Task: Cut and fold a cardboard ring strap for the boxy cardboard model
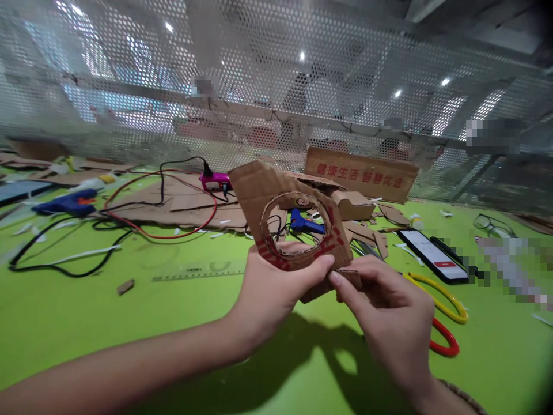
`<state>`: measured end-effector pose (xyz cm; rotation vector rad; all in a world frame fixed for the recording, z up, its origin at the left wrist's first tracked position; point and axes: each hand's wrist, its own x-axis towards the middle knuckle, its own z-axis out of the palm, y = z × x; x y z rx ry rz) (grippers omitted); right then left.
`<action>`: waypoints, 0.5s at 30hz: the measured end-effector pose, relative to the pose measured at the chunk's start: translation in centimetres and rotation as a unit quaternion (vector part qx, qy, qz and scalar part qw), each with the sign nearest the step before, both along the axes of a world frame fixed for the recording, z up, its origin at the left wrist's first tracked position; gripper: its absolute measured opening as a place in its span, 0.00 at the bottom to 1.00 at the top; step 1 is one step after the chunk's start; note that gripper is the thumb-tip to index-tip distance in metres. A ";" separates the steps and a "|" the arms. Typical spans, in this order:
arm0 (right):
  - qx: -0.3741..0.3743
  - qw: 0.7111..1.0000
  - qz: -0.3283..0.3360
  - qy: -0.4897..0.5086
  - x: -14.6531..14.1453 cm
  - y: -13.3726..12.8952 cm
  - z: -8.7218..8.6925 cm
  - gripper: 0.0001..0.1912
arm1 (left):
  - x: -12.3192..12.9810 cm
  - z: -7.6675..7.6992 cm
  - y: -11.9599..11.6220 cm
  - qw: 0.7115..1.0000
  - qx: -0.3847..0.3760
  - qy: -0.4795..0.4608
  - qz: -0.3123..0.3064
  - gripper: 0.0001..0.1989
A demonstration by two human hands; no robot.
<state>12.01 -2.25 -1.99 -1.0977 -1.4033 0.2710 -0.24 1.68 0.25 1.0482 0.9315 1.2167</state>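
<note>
1. While the left hand holds a brown cardboard piece with a big round hole, its thumb lies along the bottom front of it.
2. The right hand has its thumb and fingers pinching a small brown cardboard bit at the big piece's lower right corner. I cannot tell if the two are stuck together.
3. Both cardboard parts are up in the air, over the bright green tabletop.
4. Fitting the small bit onto the bottom edge looks like the step in hand.
5. The next move seems to call for a still left hand and a soft, straight push from the right.
6. Through the hole shows a blue glue gun, perhaps handy for sticking.
</note>
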 end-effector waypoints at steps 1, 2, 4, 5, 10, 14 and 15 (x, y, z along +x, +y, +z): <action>0.005 1.000 0.000 0.002 -0.1 0.1 -0.1 0.06 | 0.0 -0.1 0.0 1.000 0.005 -0.005 -0.005 0.07; 0.010 1.000 -0.001 0.003 -0.1 0.1 -0.1 0.06 | 0.0 -0.1 0.0 1.000 0.010 -0.012 -0.011 0.06; 0.022 1.000 -0.003 0.000 -0.2 0.2 -0.2 0.06 | 0.0 -0.3 0.0 0.999 0.019 -0.027 -0.025 0.05; 0.027 1.000 -0.005 -0.003 -0.2 0.3 -0.3 0.06 | -0.1 -0.4 0.0 0.999 0.022 -0.033 -0.029 0.05; 0.064 0.998 -0.005 -0.029 -0.4 0.2 -0.3 0.08 | 0.0 -0.4 0.0 0.999 0.009 -0.039 -0.028 0.06; 0.062 0.998 -0.001 -0.023 -0.2 0.1 -0.2 0.08 | -0.1 -0.4 0.1 0.999 -0.004 -0.039 -0.034 0.07; 0.054 0.998 0.003 -0.012 -0.2 0.1 -0.2 0.07 | -0.1 -0.5 0.1 0.998 -0.002 -0.039 -0.039 0.07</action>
